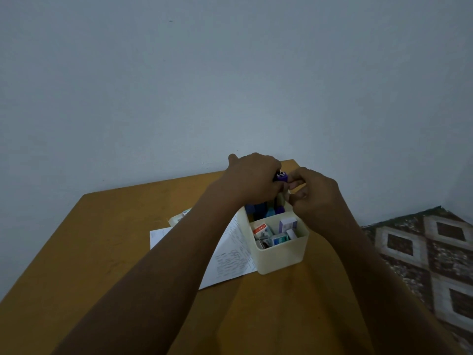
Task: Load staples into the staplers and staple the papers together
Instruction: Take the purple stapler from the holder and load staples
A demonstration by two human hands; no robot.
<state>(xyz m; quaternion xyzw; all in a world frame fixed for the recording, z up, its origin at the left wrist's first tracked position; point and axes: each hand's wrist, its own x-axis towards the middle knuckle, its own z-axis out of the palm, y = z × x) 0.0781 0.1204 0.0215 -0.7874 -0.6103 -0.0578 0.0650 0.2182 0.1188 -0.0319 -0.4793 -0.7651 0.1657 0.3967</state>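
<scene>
Your two forearms come in from the bottom edge, the left forearm point(166, 278) crossing over the printed papers point(230, 254) that lie flat on the brown table point(102, 239), and the right forearm point(371, 265) running up the table's right side. Just past the papers, touching their right edge, stands a cream box point(281, 257) split into two compartments. Its near compartment is packed with small staple boxes point(275, 233), one with a red label, others white and teal. Its far compartment holds blue and purple staplers point(263, 210) standing on end. Over to the left, half hidden behind your left arm, a small pale carton point(179, 218) sits on the table. Now the action: your left hand point(252, 179) is above the far compartment, fingers curled tight round a purple stapler point(281, 177), thumb sticking up behind. Only the stapler's end pokes out of your fist, lifted clear over the box. Your right hand point(316, 194) is just beside it, fingers curled in, thumb and forefinger pinching at that exposed end. Whether a strip of staples is between them is too small and dim to tell. Beyond your hands rises a plain grey-blue wall point(230, 73), and down to the right lies a floor covering point(435, 252) patterned with diamonds.
</scene>
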